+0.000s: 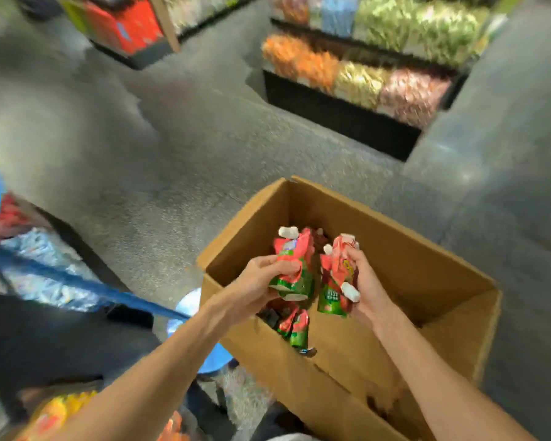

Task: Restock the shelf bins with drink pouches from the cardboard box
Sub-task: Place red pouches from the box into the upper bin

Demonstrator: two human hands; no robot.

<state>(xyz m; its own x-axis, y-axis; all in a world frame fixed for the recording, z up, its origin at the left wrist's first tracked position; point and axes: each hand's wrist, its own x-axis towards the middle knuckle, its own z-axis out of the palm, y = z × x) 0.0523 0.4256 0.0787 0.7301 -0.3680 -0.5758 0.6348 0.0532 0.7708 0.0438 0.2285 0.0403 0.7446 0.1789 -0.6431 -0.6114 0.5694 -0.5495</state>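
While the head camera looks down: two bare forearms rise from the bottom edge toward the lower middle of the frame, over an open cardboard box (411, 249).
Left hand (261, 278): fingers and thumb curled round red-and-green drink pouches (295, 265), with one white cap pointing up and left.
Right hand (368, 281): curled round a second bunch of pouches (331, 281), white caps sticking out at different angles; the number held cannot be told.
Two bunches: close side by side above the inside of the box, toward its left wall; whether they touch cannot be told.
Cardboard box: lower right of the frame, standing on the grey floor (172, 154), flaps open, far inner wall bare brown.
Loose pouches (295, 329): lying inside the box, below the left hand.
Shelf bins (363, 78): upper right, blurred, filled with orange, yellow-green and pink packs, well apart from the box.
Left-edge bins (39, 272): blurred silvery-blue packs, red ones above them.
Red cartons (124, 23): upper left, on a low display.
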